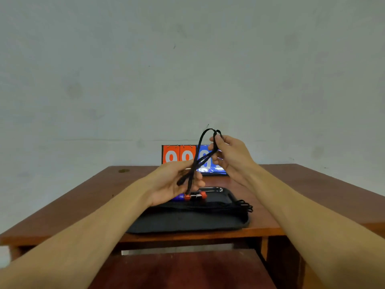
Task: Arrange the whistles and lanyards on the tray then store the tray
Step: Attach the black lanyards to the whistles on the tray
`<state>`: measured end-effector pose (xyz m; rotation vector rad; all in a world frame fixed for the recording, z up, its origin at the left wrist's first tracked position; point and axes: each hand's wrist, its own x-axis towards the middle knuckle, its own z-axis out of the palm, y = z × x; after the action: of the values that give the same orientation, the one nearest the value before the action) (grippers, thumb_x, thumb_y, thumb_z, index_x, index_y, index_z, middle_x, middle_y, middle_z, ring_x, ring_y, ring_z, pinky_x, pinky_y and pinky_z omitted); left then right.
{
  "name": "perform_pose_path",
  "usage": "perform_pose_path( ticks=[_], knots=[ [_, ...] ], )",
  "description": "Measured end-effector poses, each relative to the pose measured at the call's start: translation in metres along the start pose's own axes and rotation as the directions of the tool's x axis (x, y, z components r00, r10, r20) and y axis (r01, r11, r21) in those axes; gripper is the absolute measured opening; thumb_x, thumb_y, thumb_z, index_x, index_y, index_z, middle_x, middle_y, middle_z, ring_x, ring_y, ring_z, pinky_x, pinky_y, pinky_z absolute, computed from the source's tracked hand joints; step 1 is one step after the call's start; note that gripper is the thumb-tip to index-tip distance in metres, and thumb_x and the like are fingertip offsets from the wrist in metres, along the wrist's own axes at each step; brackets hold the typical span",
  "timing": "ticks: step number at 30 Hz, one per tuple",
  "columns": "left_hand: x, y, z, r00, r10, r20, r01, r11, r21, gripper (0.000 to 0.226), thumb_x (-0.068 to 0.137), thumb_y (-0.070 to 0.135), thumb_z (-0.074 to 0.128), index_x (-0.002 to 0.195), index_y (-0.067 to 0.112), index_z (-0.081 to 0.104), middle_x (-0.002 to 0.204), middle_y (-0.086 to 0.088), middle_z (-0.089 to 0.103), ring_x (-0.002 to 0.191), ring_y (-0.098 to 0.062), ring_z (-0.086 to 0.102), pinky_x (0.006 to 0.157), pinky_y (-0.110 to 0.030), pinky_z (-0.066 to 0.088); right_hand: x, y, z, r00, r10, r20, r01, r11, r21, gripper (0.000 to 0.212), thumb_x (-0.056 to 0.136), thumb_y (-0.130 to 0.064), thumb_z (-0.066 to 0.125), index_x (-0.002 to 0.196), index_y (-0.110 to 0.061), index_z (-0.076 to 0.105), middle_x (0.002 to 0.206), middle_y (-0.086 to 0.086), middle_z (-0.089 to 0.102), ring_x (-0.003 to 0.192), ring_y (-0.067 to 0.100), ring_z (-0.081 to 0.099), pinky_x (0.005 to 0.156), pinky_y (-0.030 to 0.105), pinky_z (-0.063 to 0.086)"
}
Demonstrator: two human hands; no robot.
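A black lanyard (200, 151) is stretched in the air between both hands above a black tray (187, 223). My right hand (229, 155) pinches its upper loop. My left hand (173, 182) grips the lower strands, and an orange whistle (187, 197) hangs at the cord's end just under that hand. On the tray lie another orange whistle (203, 195), part of a blue whistle (178, 197) and a bundle of black lanyards (239, 206) along the right side.
The tray sits near the front edge of a brown wooden table (302, 184). A red and blue flip scoreboard (181, 154) stands at the table's back against a pale wall. A lower wooden surface (183, 270) lies in front.
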<state>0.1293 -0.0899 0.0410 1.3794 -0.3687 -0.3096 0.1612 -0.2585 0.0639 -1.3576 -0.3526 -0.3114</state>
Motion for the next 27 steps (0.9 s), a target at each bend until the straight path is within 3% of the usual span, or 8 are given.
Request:
perform_pose_path(
  ticks=[4,7,11,15,18,21,24,27],
  knots=[
    [-0.008,0.002,-0.017,0.995,0.006,-0.099,0.008,0.990,0.138,0.024,0.100,0.025,0.040,0.097,0.006,0.055,0.059,-0.001,0.041,0.051,-0.012,0.035,0.055,-0.025,0.035,0.001,0.008,0.001,0.999,0.047,0.007,-0.047,0.996,-0.080,0.022,0.100,-0.022,0.047,0.092,-0.008,0.063,0.074,0.005,0.065,0.045,0.012,0.046,0.044,0.022,0.041],
    [-0.012,0.013,-0.027,0.964,0.101,-0.247,-0.053,0.979,0.195,0.023,0.100,0.020,0.040,0.098,0.010,0.060,0.060,0.001,0.038,0.050,-0.010,0.033,0.046,-0.021,0.034,0.002,0.016,-0.002,0.997,0.074,-0.011,-0.075,0.981,-0.181,0.023,0.099,-0.026,0.049,0.091,-0.009,0.063,0.080,0.006,0.063,0.043,0.010,0.045,0.044,0.023,0.038],
    [-0.023,0.030,-0.046,0.938,0.224,-0.265,-0.106,0.912,0.396,0.026,0.102,0.018,0.034,0.100,0.008,0.058,0.061,0.002,0.036,0.057,-0.012,0.035,0.053,-0.024,0.031,0.000,0.029,-0.005,0.990,0.140,-0.011,-0.138,0.952,-0.273,0.026,0.100,-0.027,0.047,0.104,-0.007,0.063,0.077,0.003,0.064,0.047,0.011,0.046,0.044,0.021,0.038],
    [-0.034,0.039,-0.055,0.923,0.296,-0.246,-0.076,0.766,0.639,0.027,0.099,0.021,0.043,0.098,0.012,0.068,0.060,0.003,0.036,0.063,-0.013,0.037,0.069,-0.029,0.040,-0.005,0.031,0.000,0.973,0.228,0.031,-0.203,0.912,-0.357,0.024,0.097,-0.031,0.051,0.103,-0.012,0.065,0.090,0.004,0.067,0.058,0.012,0.050,0.059,0.026,0.046],
    [-0.039,0.042,-0.057,0.910,0.345,-0.230,-0.076,0.685,0.725,0.025,0.098,0.027,0.047,0.100,0.015,0.069,0.065,0.002,0.039,0.062,-0.012,0.040,0.063,-0.026,0.043,-0.009,0.029,0.008,0.978,0.204,0.035,-0.159,0.847,-0.507,0.028,0.097,-0.029,0.052,0.115,-0.011,0.061,0.103,0.003,0.066,0.069,0.011,0.051,0.067,0.027,0.047],
    [-0.043,0.043,-0.054,0.909,0.369,-0.191,-0.082,0.609,0.789,0.026,0.099,0.027,0.045,0.104,0.014,0.066,0.064,0.005,0.041,0.055,-0.010,0.039,0.052,-0.022,0.039,-0.011,0.029,0.018,0.993,0.112,0.034,-0.063,0.757,-0.650,0.034,0.099,-0.033,0.045,0.124,-0.013,0.056,0.117,0.002,0.062,0.095,0.014,0.057,0.081,0.028,0.048],
    [-0.046,0.044,-0.046,0.923,0.353,-0.151,-0.070,0.543,0.837,0.025,0.099,0.028,0.041,0.107,0.016,0.062,0.064,0.010,0.042,0.055,-0.007,0.037,0.054,-0.022,0.037,-0.010,0.030,0.037,0.991,0.094,0.098,-0.023,0.829,-0.558,0.038,0.101,-0.037,0.038,0.124,-0.013,0.056,0.120,0.004,0.063,0.105,0.016,0.058,0.080,0.025,0.048],
    [-0.045,0.047,-0.042,0.933,0.321,-0.165,-0.042,0.550,0.834,0.022,0.100,0.021,0.035,0.111,0.018,0.054,0.065,0.008,0.043,0.051,-0.006,0.037,0.053,-0.022,0.031,-0.013,0.029,0.061,0.969,0.175,0.174,-0.109,0.936,-0.335,0.049,0.101,-0.046,0.029,0.124,-0.012,0.056,0.112,0.008,0.068,0.108,0.022,0.062,0.095,0.036,0.049]
  ],
)
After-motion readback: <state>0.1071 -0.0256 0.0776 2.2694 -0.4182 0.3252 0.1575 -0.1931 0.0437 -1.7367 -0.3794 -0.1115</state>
